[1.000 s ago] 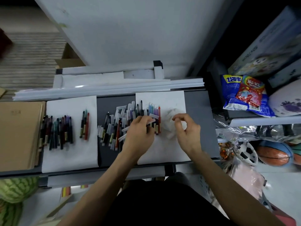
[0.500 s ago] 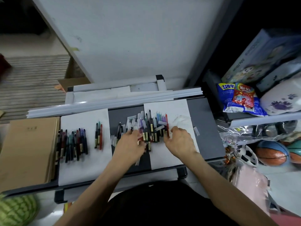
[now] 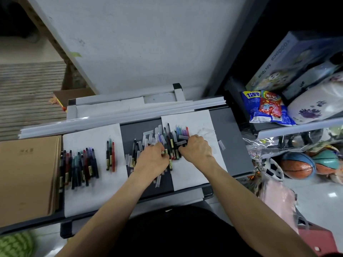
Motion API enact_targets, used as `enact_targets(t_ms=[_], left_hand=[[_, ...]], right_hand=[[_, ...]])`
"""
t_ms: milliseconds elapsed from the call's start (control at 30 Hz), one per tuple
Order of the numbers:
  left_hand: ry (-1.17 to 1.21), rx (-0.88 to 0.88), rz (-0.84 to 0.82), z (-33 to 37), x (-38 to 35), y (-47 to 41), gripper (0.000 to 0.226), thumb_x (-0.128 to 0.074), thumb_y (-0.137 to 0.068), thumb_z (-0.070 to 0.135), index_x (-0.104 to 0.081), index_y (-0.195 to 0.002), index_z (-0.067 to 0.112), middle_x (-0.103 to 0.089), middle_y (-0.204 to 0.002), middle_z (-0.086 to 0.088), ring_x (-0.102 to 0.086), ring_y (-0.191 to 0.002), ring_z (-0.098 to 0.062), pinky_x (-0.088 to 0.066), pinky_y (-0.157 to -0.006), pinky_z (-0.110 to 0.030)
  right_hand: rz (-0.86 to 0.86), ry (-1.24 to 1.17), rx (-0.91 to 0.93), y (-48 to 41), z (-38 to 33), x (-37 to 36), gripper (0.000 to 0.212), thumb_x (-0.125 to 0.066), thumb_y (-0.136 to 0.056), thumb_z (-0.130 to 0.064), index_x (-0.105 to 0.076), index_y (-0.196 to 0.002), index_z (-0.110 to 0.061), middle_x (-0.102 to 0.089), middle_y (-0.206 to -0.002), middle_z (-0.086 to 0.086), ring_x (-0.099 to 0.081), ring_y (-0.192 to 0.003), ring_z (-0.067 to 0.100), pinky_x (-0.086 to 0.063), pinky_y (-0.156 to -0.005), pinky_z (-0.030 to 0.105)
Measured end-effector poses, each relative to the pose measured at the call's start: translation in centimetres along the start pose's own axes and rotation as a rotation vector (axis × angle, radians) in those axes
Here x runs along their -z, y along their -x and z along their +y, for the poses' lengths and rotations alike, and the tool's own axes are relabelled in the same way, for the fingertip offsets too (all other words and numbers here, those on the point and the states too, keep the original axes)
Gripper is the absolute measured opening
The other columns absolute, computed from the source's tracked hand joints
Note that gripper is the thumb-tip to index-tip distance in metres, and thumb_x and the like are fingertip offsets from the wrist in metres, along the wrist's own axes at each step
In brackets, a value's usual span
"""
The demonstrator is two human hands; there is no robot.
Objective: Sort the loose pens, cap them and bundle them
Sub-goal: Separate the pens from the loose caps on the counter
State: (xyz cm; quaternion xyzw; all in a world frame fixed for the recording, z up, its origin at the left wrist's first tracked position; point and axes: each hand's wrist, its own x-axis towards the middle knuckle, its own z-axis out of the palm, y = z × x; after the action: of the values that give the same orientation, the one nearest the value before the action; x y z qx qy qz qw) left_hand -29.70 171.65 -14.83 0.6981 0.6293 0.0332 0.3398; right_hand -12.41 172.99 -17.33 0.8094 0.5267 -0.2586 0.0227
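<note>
Currently: loose pens (image 3: 171, 143), long axes pointing away from me, between my left hand (image 3: 154, 160) and right hand (image 3: 197, 152); fingers (image 3: 182, 150) curled in, hold I cannot tell.

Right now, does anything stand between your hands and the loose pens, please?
Nothing visible does: the left hand and right hand are both on the loose pens, with clear caps mixed among them.

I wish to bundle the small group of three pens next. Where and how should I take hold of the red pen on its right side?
Pinch the red pen at mid-barrel, coming from above and from its right. It lies flat on the white sheet, a neighbour pen close against its left, bare paper on its right, so probably roll it rightward first.
</note>
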Motion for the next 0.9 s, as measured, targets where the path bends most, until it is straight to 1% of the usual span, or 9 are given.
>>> enact_targets(t_ms=[133,233,300,467,533,633,767,833,900], left_hand=[[0.014,0.043,-0.004,-0.2,-0.2,-0.1,0.028,-0.054,-0.096,0.022,-0.063,-0.122,0.015,-0.074,-0.095,-0.007,-0.072,-0.084,-0.024,-0.059,-0.084,-0.039],[0.029,0.068,-0.001,-0.2,-0.4,0.0,0.029,-0.056,-0.096,0.023,-0.065,-0.123,0.016,-0.074,-0.098,-0.009,-0.072,-0.083,-0.027,-0.059,-0.082,-0.038],[0.039,0.08,0.006,-0.4,-0.5,0.1,0.03,-0.056,-0.096,0.024,-0.065,-0.123,0.017,-0.074,-0.101,-0.008,-0.071,-0.084,-0.026,-0.058,-0.081,-0.036],[0.047,0.104,0.044,-0.6,-0.4,0.3,0.025,-0.056,-0.097,0.024,-0.066,-0.118,0.019,-0.073,-0.096,-0.003,-0.067,-0.078,-0.019,-0.054,-0.075,-0.031],[0.057,0.106,0.055,-0.6,-0.2,0.4,0.022,-0.055,-0.097,0.023,-0.067,-0.115,0.019,-0.074,-0.092,-0.001,-0.067,-0.072,-0.014,-0.054,-0.071,-0.03],[0.084,0.121,0.065,-0.5,0.0,0.7,0.019,-0.054,-0.097,0.022,-0.067,-0.111,0.02,-0.072,-0.083,0.001,-0.069,-0.071,-0.015,-0.06,-0.073,-0.035],[0.127,0.101,0.118,-0.4,0.4,1.0,0.021,-0.055,-0.098,0.02,-0.068,-0.114,0.018,-0.072,-0.091,0.001,-0.068,-0.074,-0.017,-0.06,-0.077,-0.039],[0.183,0.085,0.12,-0.2,0.4,1.1,0.02,-0.056,-0.1,0.02,-0.07,-0.115,0.02,-0.072,-0.096,0.005,-0.068,-0.072,-0.012,-0.058,-0.073,-0.032],[0.304,0.091,0.101,0.2,0.0,0.8,0.018,-0.059,-0.1,0.02,-0.072,-0.112,0.022,-0.07,-0.1,0.01,-0.067,-0.072,-0.007,-0.052,-0.067,-0.021]], right_hand=[[-0.029,0.05,0.017,-0.6,-0.3,0.1,0.031,-0.07,-0.078,-0.038,-0.06,-0.097,-0.016,-0.058,-0.094,0.003,-0.063,-0.091,0.03,-0.046,-0.069,0.032],[-0.056,0.097,0.033,-0.9,-0.7,-0.1,0.029,-0.071,-0.078,-0.04,-0.054,-0.088,-0.018,-0.055,-0.085,0.0,-0.058,-0.08,0.026,-0.047,-0.067,0.031],[-0.063,0.116,0.047,-1.0,-0.9,-0.4,0.026,-0.069,-0.078,-0.038,-0.054,-0.086,-0.018,-0.055,-0.081,0.0,-0.056,-0.077,0.025,-0.046,-0.066,0.031],[-0.029,0.107,0.076,-1.0,-0.4,-0.9,0.021,-0.066,-0.079,-0.035,-0.054,-0.085,-0.02,-0.054,-0.073,0.0,-0.054,-0.073,0.026,-0.043,-0.063,0.031],[-0.011,0.096,0.1,-0.9,0.0,-1.1,0.019,-0.064,-0.08,-0.035,-0.053,-0.084,-0.02,-0.047,-0.068,-0.002,-0.054,-0.072,0.027,-0.043,-0.063,0.032],[-0.016,0.093,0.117,-0.9,0.4,-1.1,0.023,-0.064,-0.083,-0.039,-0.052,-0.082,-0.02,-0.047,-0.071,-0.001,-0.055,-0.073,0.028,-0.045,-0.064,0.032],[-0.032,0.049,0.097,-0.9,1.6,-0.7,0.037,-0.067,-0.08,-0.045,-0.041,-0.067,-0.022,-0.046,-0.068,-0.002,-0.054,-0.07,0.028,-0.043,-0.062,0.032],[-0.02,0.015,0.096,-0.8,2.5,-0.4,0.044,-0.07,-0.081,-0.051,-0.04,-0.064,-0.023,-0.045,-0.067,-0.003,-0.053,-0.068,0.027,-0.041,-0.059,0.031],[-0.009,-0.039,0.102,-0.7,3.4,-0.1,0.047,-0.073,-0.082,-0.052,-0.045,-0.064,-0.019,-0.05,-0.066,-0.001,-0.056,-0.062,0.023,-0.037,-0.05,0.027]])
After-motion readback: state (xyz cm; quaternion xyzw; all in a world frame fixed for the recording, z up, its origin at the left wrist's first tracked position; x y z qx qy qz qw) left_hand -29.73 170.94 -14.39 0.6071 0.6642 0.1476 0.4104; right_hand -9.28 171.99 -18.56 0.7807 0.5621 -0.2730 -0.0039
